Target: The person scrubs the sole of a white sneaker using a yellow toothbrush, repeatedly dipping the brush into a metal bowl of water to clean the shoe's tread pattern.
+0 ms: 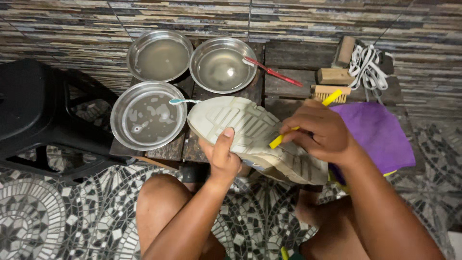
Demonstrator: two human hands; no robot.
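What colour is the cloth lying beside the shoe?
Purple; the cloth shows best in the head view.

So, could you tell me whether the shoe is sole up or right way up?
Sole up: the shoe's grooved tread faces the camera, with the left hand gripping its edge and the right hand holding a yellow brush against it.

Shiny metal bowls (148,115); ridged rubber shoe sole (250,130); rough wooden table (284,79); purple cloth (378,135).

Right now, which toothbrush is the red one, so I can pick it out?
Find the three round metal bowls on the dark wooden table. The red toothbrush rests on the rim of the upper right bowl; unlike the teal-handled toothbrush, it points toward the wooden brushes.
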